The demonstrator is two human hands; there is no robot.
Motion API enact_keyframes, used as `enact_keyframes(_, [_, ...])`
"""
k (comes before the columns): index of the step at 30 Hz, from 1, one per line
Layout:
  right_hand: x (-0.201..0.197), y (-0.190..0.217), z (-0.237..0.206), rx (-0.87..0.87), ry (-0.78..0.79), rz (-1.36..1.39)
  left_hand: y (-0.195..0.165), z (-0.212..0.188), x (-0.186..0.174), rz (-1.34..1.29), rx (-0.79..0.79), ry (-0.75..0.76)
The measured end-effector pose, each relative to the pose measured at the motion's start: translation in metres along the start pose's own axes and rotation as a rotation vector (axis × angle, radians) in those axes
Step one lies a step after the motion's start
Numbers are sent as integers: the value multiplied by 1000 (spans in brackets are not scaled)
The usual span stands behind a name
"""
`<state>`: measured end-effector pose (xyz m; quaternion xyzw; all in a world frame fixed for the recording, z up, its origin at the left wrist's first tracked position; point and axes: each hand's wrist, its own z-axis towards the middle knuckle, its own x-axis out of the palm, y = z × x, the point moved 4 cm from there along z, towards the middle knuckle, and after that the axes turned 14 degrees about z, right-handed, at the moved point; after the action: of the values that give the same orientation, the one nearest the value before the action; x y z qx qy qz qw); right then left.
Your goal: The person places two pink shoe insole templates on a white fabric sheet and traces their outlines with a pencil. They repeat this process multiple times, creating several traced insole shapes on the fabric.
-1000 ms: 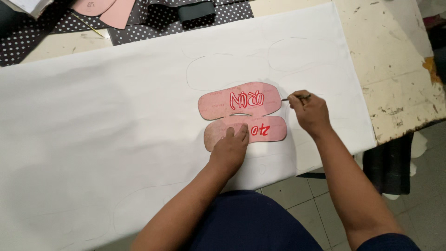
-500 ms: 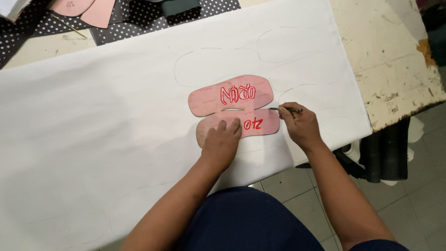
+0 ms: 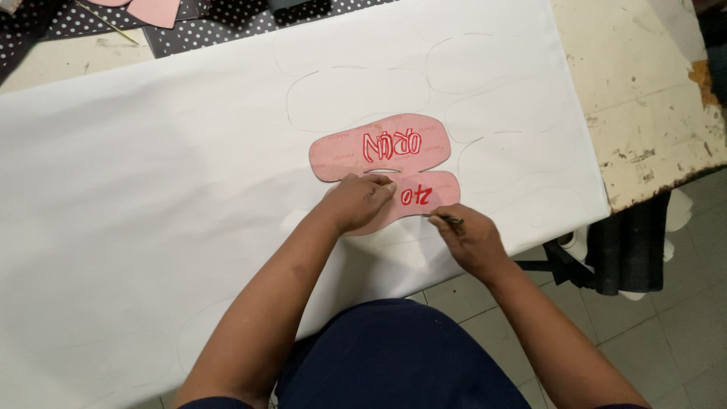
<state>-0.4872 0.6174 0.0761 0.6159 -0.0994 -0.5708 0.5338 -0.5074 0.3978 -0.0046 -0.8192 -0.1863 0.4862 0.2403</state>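
Pink shoe-pattern template (image 3: 394, 163) lies flat on the white sheet (image 3: 151, 212), toward the near edge of the worktable (image 3: 644, 91), right of the sheet's centre. L hand (image 3: 362, 201) rests palm-down on the template's lower lobe, fingers spread and pressing it onto the sheet, covering that lobe's left part. R hand (image 3: 466, 238) sits just beside the template's near-right edge, fingers pinched round a thin pen (image 3: 447, 220); tip touches the sheet right at the lobe's outline, or very close, hard to tell at this size.

Template: pink card w/ two rounded lobes, upper one bigger, joined w/ a narrow slit btwn them near the L fingertips. Red handwritten marks on both lobes. Edges smooth, lies flat.

Sheet carries several faint traced outlines of the same shape, above and right of the template. Sheet hangs over the table's near edge. Polka-dot black fabric (image 3: 227, 19) at the far edge, w/ more pink pieces (image 3: 155, 9) on it. Bare, chipped cream tabletop shows at the right edge.
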Motion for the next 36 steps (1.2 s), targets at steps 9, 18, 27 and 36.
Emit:
enact_keyframes(9, [96,33,24,-250,255,162,14,21,-6,-347,-65,228])
enact_keyframes(18, [107,67,47,-332,191,221,19,16,0,-640,-135,295])
enact_keyframes(27, [61,73,78,-169,126,232,-4,-49,53,352,197,-501])
enact_keyframes(36, [126,51,109,-6,390,148,5,-48,55,147,157,-724])
